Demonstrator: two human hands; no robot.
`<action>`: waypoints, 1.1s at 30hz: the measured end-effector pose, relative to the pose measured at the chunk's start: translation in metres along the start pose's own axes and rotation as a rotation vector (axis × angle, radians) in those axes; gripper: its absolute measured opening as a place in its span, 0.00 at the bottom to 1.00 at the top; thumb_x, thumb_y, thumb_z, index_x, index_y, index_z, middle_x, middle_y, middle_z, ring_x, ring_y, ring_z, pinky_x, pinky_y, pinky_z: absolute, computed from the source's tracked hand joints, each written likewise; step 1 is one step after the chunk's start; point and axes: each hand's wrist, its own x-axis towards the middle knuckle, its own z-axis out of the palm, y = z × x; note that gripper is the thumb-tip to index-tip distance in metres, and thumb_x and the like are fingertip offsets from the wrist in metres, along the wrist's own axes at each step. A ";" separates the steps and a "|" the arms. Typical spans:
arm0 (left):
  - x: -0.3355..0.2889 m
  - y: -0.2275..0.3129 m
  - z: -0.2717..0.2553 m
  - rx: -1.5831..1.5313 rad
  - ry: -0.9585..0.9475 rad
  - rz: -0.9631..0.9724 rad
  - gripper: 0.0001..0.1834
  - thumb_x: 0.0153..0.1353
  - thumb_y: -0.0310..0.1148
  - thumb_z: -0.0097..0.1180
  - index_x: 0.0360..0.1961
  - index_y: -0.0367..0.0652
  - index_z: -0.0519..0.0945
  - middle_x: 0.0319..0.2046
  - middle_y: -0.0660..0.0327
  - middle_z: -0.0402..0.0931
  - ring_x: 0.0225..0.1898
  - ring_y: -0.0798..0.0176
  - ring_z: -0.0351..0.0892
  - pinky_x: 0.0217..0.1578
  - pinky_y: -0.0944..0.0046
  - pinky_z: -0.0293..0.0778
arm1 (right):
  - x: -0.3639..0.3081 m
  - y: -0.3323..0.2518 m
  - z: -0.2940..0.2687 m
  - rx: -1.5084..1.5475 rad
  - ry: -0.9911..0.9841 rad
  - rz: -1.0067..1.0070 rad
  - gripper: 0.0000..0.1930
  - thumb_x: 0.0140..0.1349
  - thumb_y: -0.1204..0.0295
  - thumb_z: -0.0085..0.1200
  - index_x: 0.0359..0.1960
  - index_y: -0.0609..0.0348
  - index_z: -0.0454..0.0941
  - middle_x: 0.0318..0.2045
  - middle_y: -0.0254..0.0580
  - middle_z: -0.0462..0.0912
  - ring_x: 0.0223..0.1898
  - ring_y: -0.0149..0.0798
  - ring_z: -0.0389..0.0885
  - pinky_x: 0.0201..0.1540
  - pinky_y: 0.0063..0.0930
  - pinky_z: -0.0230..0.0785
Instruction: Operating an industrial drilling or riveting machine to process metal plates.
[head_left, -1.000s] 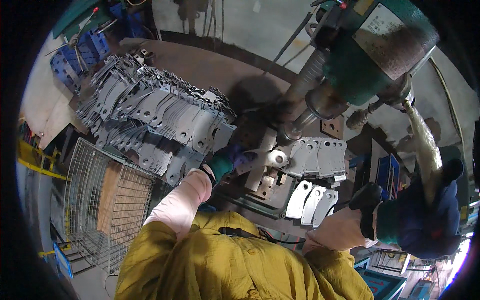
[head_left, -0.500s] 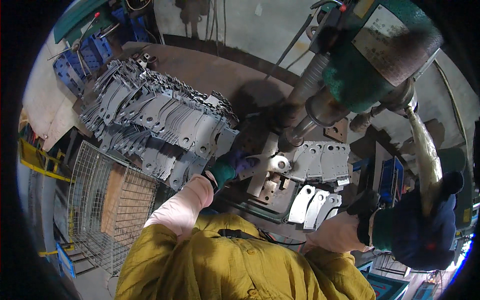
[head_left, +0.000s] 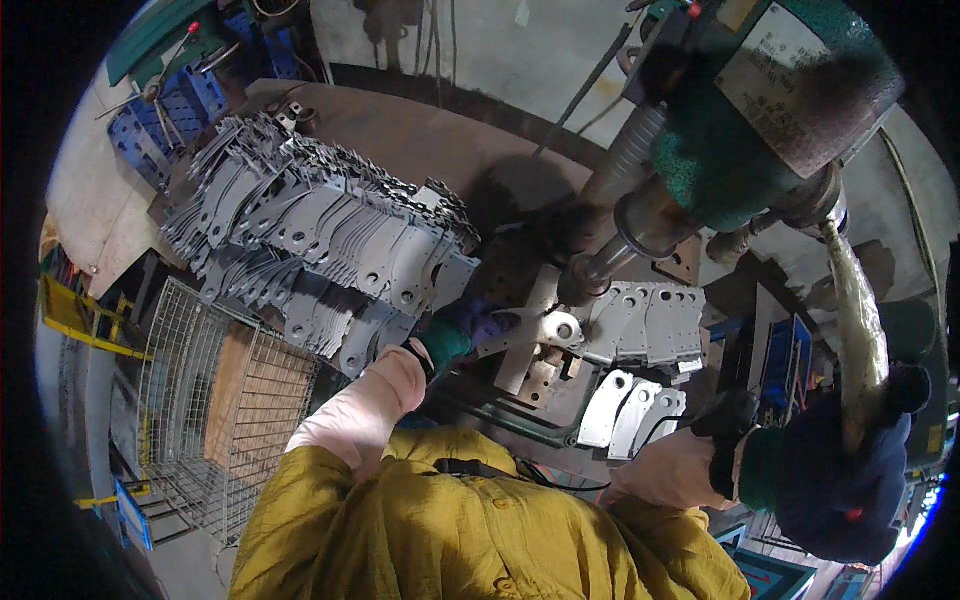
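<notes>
My left hand (head_left: 470,328), in a dark glove with a green cuff, holds a flat grey metal plate (head_left: 545,328) with a round hole on the fixture under the spindle (head_left: 600,265) of a green drill press (head_left: 760,120). My right hand (head_left: 835,475), in a dark blue glove, is closed around the press's worn feed lever (head_left: 855,320) at the right. The spindle tip stands just above the plate's hole.
A long stack of similar grey plates (head_left: 320,235) lies on the brown table to the left. More plates (head_left: 650,320) sit right of the fixture, and others (head_left: 630,410) below it. A wire basket (head_left: 215,400) stands lower left; blue crates (head_left: 160,120) at upper left.
The spindle has come down closer to the plate while my right hand stays on the lever. My left hand has kept the plate in place on the fixture.
</notes>
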 end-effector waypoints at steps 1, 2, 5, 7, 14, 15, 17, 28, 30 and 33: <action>0.005 -0.011 0.003 -0.133 -0.017 0.004 0.22 0.65 0.39 0.59 0.56 0.40 0.77 0.53 0.54 0.79 0.52 0.57 0.78 0.54 0.59 0.72 | -0.001 0.002 0.000 -0.004 0.008 -0.016 0.12 0.50 0.65 0.72 0.31 0.54 0.81 0.29 0.34 0.81 0.30 0.33 0.81 0.39 0.26 0.74; 0.010 -0.026 0.007 -0.265 -0.030 0.008 0.23 0.65 0.39 0.58 0.57 0.39 0.75 0.53 0.54 0.78 0.52 0.56 0.78 0.55 0.58 0.72 | 0.000 0.005 -0.001 -0.003 0.016 -0.025 0.13 0.49 0.65 0.73 0.31 0.54 0.81 0.29 0.34 0.81 0.30 0.33 0.81 0.38 0.26 0.74; 0.018 -0.057 0.015 -0.560 -0.064 0.008 0.24 0.67 0.37 0.55 0.60 0.36 0.71 0.54 0.51 0.77 0.53 0.54 0.77 0.58 0.56 0.72 | -0.001 0.004 -0.001 0.002 0.000 -0.003 0.13 0.47 0.66 0.75 0.31 0.53 0.82 0.29 0.34 0.82 0.29 0.33 0.81 0.36 0.25 0.76; 0.022 -0.055 0.018 -0.508 -0.087 -0.001 0.24 0.69 0.37 0.52 0.61 0.34 0.69 0.54 0.49 0.76 0.55 0.52 0.76 0.59 0.54 0.72 | 0.005 -0.005 -0.005 -0.034 -0.034 0.011 0.13 0.48 0.67 0.74 0.31 0.53 0.82 0.29 0.34 0.82 0.29 0.32 0.81 0.36 0.24 0.76; 0.019 -0.059 0.015 -0.535 -0.081 -0.040 0.26 0.69 0.40 0.51 0.63 0.36 0.68 0.55 0.48 0.75 0.57 0.49 0.74 0.61 0.51 0.70 | 0.004 0.003 -0.010 -0.068 -0.195 0.055 0.13 0.46 0.64 0.75 0.30 0.51 0.83 0.30 0.29 0.82 0.30 0.30 0.80 0.39 0.24 0.74; 0.008 -0.020 0.009 -0.274 -0.095 -0.032 0.26 0.69 0.40 0.52 0.63 0.36 0.68 0.55 0.48 0.75 0.57 0.49 0.74 0.61 0.50 0.70 | 0.009 -0.010 -0.013 -0.066 -0.154 0.026 0.13 0.46 0.64 0.75 0.30 0.51 0.83 0.30 0.28 0.82 0.30 0.30 0.80 0.40 0.24 0.74; -0.007 0.031 -0.006 0.023 -0.089 -0.031 0.27 0.68 0.40 0.53 0.64 0.37 0.67 0.56 0.48 0.74 0.57 0.47 0.74 0.61 0.49 0.69 | 0.017 -0.023 -0.019 -0.062 -0.154 0.065 0.13 0.47 0.62 0.74 0.30 0.52 0.84 0.30 0.27 0.83 0.31 0.30 0.80 0.40 0.25 0.74; 0.031 -0.084 0.025 -0.843 -0.125 -0.078 0.28 0.66 0.41 0.56 0.62 0.37 0.69 0.54 0.50 0.77 0.54 0.53 0.77 0.57 0.57 0.73 | 0.033 -0.049 -0.018 0.389 0.042 0.323 0.18 0.61 0.58 0.59 0.42 0.61 0.78 0.36 0.41 0.81 0.36 0.37 0.80 0.48 0.28 0.70; 0.026 -0.064 0.021 -0.645 -0.104 -0.064 0.29 0.65 0.43 0.56 0.62 0.38 0.70 0.54 0.50 0.77 0.53 0.53 0.77 0.56 0.57 0.73 | 0.031 -0.044 -0.018 0.388 -0.011 0.289 0.20 0.63 0.57 0.57 0.45 0.63 0.76 0.37 0.44 0.80 0.38 0.38 0.79 0.50 0.29 0.69; 0.008 -0.019 0.007 -0.295 -0.049 -0.077 0.30 0.63 0.47 0.57 0.61 0.40 0.71 0.53 0.49 0.78 0.53 0.52 0.78 0.56 0.57 0.72 | 0.032 -0.027 -0.015 0.398 -0.134 0.222 0.23 0.66 0.57 0.53 0.50 0.68 0.73 0.40 0.50 0.80 0.41 0.40 0.79 0.54 0.31 0.68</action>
